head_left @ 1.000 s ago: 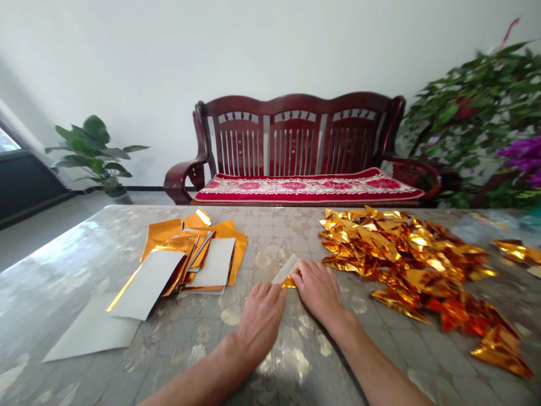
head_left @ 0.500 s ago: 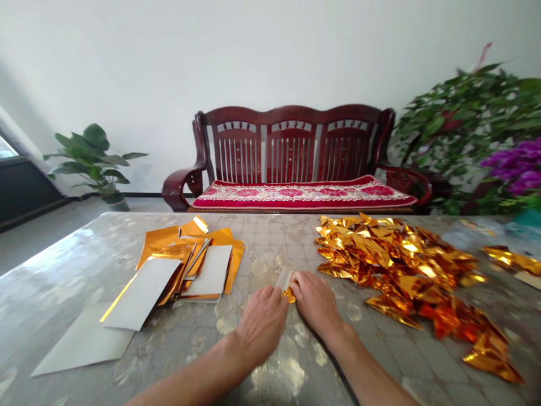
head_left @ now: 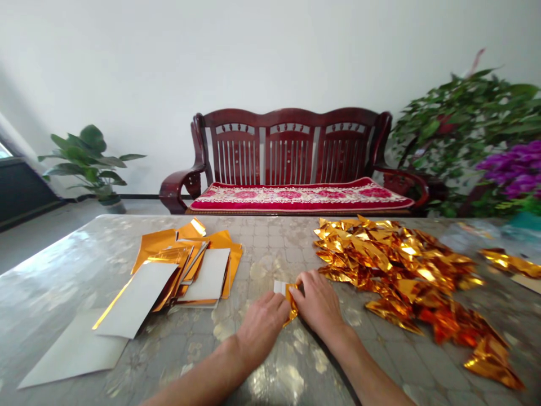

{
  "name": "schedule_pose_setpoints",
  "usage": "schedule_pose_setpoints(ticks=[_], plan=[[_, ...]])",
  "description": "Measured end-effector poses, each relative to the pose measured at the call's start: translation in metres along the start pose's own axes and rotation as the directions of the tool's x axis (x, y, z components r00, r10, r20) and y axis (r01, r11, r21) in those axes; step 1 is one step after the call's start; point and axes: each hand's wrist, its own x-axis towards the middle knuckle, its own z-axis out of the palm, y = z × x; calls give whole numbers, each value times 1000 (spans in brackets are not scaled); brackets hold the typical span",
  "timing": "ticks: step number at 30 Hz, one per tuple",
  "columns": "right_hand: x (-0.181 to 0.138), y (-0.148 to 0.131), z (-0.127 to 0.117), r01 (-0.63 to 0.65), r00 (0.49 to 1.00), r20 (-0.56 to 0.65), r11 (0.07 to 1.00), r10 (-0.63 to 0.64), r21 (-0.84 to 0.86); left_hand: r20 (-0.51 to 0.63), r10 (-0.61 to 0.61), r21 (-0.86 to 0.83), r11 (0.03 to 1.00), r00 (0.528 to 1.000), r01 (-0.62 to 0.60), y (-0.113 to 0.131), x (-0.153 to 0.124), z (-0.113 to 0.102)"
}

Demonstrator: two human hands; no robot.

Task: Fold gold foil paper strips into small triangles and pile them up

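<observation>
Between my hands, near the middle of the table, is a partly folded sheet of gold foil paper (head_left: 291,299), its pale back showing at the upper left. My left hand (head_left: 267,317) grips its left side with the fingers closed. On the other side my right hand (head_left: 318,299) pinches the paper, thumb toward the middle. To the left lies a loose stack of gold foil sheets (head_left: 207,274), several with the pale side up. A heap of folded gold foil pieces (head_left: 389,254) spreads out at the right.
The table (head_left: 203,361) has a patterned, shiny cover. Clear plastic wrap (head_left: 471,234) and another gold piece (head_left: 511,262) are at its right side. Beyond the far edge stands a dark red wooden bench (head_left: 291,152). Potted plants (head_left: 91,158) flank it.
The foil paper between my hands has turned and shows more of its gold side, which reaches lower. My hands have shifted slightly and stay on it. The view has moved a little.
</observation>
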Motion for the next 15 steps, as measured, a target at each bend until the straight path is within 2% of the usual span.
schedule_pose_setpoints(ticks=[9, 15], plan=[[3, -4, -6, -137, 985, 125, 973, 115, 186, -82, -49, -46, 998, 995, 45, 7, -5, 9], [4, -6, -6, -131, 985, 129, 980, 111, 152, -129, -147, -9, 989, 981, 147, 5, -6, 6]])
